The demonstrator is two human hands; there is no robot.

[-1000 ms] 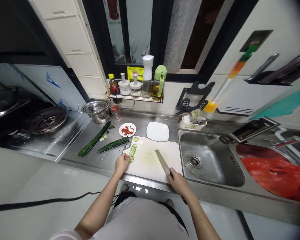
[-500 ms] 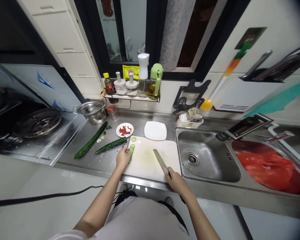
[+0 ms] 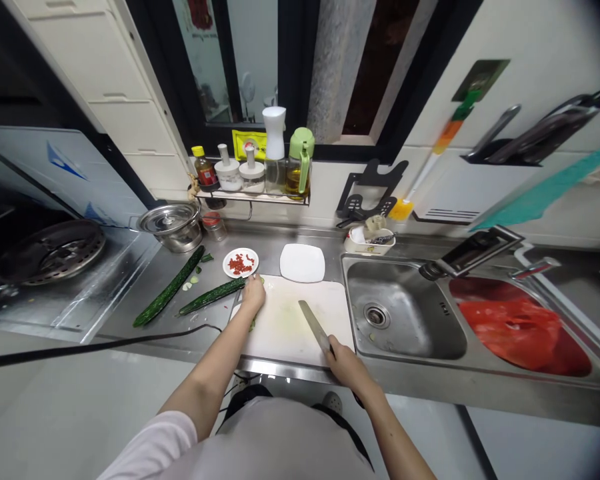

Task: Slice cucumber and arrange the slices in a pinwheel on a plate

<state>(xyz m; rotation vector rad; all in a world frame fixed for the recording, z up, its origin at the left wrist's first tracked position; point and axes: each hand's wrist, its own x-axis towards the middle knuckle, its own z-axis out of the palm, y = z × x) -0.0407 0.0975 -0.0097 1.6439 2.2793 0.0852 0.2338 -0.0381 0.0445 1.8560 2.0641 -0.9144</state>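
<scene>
My right hand point(image 3: 347, 363) is wrapped round the handle of a kitchen knife point(image 3: 314, 325), whose blade lies low over the white cutting board point(image 3: 280, 343). At the board's upper left corner, my left hand point(image 3: 253, 293) has its fingers curled in at a cucumber slice point(image 3: 262, 280), mostly covered by the fingertips. More cucumber slices point(image 3: 252, 325) show partly from under my left wrist. A cut cucumber point(image 3: 213, 295) lies just left of the board, its end close to my left hand. Farther left is a longer cucumber point(image 3: 170, 288).
Behind the board stand a plate of chopped red pieces point(image 3: 255, 255) and a white plate point(image 3: 303, 262). The sink point(image 3: 405, 307) is to the right, with a red basin point(image 3: 510, 327) beyond. Garlic pieces point(image 3: 187, 286) and a lidded pot point(image 3: 173, 233) are at left.
My left hand has moved up from the row of slices to the single slice at the board's upper left corner. The knife stays over the board in my right hand. The view has shifted slightly.
</scene>
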